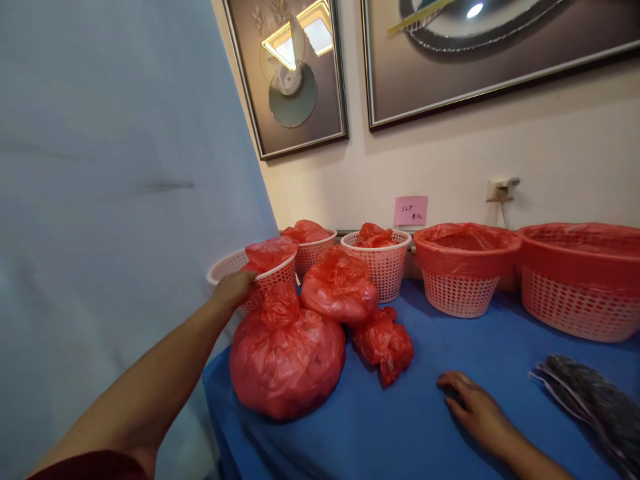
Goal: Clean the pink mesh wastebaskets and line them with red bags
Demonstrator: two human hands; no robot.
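A plastic basket [277, 275] is pinched at its rim by the left hand [236, 290] near the table's [400, 427] left edge. The right hand [474, 412] is held loosely curled, farther inward.

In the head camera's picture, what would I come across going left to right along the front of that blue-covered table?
Big red bag → small red bag → person's right hand → dark grey fabric.
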